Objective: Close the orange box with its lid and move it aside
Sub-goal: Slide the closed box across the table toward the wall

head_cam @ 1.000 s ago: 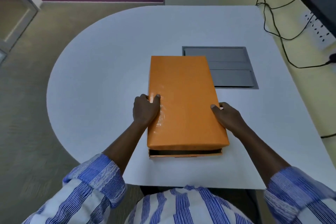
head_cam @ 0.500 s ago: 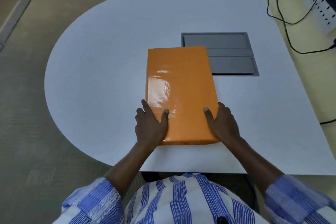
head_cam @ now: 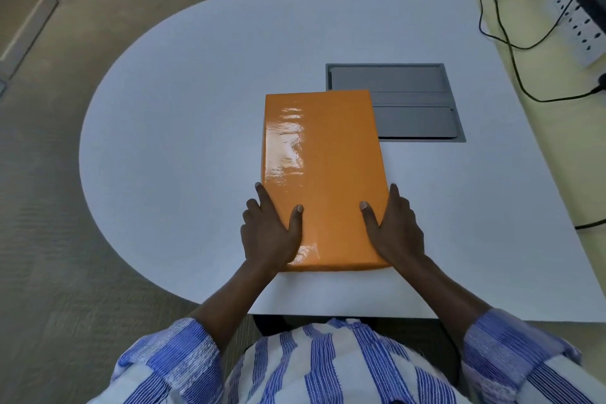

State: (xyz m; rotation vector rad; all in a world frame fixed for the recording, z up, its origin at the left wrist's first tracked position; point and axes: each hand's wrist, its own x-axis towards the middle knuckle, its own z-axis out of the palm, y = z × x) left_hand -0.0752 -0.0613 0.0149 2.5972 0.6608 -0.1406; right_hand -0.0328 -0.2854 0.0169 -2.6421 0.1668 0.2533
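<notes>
The orange box (head_cam: pixel 323 170) lies on the white table (head_cam: pixel 183 128) with its glossy lid fully down; no gap shows at the near end. My left hand (head_cam: pixel 270 233) clasps the box's near left corner, thumb on the lid and fingers down the left side. On the near right corner sits my right hand (head_cam: pixel 395 228), thumb on top and fingers along the right side. The box's far right corner overlaps the grey panel.
A grey recessed panel (head_cam: pixel 416 108) is set into the table behind and right of the box. Black cables (head_cam: pixel 511 43) and a white power strip (head_cam: pixel 580 26) lie at the far right. The table's straight edge runs just in front of my body.
The lid has dropped onto the box, closing the dark gap at the near end. Both hands slid toward the box's near corners.
</notes>
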